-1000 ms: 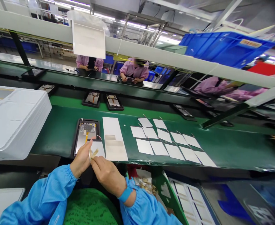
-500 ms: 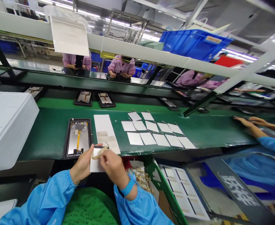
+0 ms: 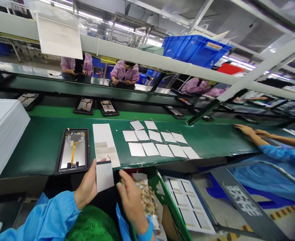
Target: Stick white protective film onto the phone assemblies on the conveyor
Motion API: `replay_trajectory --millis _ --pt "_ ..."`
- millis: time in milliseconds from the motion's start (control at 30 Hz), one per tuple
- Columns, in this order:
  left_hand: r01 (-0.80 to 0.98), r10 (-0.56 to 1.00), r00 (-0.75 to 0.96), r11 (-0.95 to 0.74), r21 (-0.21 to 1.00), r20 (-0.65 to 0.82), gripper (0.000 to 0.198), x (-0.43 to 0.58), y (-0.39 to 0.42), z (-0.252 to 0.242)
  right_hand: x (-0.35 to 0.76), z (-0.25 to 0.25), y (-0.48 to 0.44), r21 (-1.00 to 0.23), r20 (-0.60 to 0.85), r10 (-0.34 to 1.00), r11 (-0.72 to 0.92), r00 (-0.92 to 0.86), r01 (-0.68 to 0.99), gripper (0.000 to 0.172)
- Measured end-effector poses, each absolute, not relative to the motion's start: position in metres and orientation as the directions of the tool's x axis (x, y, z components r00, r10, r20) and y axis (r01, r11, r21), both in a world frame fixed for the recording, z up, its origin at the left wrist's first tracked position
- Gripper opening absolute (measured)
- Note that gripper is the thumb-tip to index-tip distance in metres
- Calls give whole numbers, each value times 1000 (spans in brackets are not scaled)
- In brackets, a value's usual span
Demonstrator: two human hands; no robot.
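Note:
My left hand [image 3: 87,187] pinches a small white rectangular sheet [image 3: 104,175] with a thin wire at its top, just below the front edge of the green belt [image 3: 44,144]. My right hand [image 3: 131,199] hovers with spread fingers over a box of crumpled tan peeled strips [image 3: 147,201] and holds nothing I can see. An open tablet back [image 3: 73,151] in a black frame lies on the belt above my left hand. Beside it lies a long white backing strip [image 3: 104,144].
Several white sheets [image 3: 157,144] lie in rows on the belt to the right. A stack of white trays [image 3: 1,134] stands at the left. A tray of sheets [image 3: 187,204] sits below right. A co-worker's hands [image 3: 247,131] rest on the belt far right. More tablets lie farther back.
My right hand has left the sheet and dropped to the right over the scrap box. The tan strip it was peeling is no longer on the sheet. My view has swung right.

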State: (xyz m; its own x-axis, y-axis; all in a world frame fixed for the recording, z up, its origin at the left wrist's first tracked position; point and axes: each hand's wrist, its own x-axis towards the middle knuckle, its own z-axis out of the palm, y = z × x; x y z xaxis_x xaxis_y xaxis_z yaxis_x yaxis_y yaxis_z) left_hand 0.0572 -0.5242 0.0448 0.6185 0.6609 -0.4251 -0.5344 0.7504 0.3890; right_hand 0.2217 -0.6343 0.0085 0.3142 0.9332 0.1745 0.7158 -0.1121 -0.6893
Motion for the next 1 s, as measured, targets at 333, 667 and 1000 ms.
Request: replay_trajectory --millis 333,667,1000 --pt "-293 908 301 378 878 -290 61 -1 -503 44 159 43 -573 -983 -1 990 -27 143 180 40" --pt "-207 968 115 241 948 -221 57 -85 -489 22 91 25 -522 -958 -131 988 -148 -83 -246 50" --pt "-413 887 -144 349 841 -439 77 -179 -461 15 105 30 -447 -591 131 933 346 -336 729 53"
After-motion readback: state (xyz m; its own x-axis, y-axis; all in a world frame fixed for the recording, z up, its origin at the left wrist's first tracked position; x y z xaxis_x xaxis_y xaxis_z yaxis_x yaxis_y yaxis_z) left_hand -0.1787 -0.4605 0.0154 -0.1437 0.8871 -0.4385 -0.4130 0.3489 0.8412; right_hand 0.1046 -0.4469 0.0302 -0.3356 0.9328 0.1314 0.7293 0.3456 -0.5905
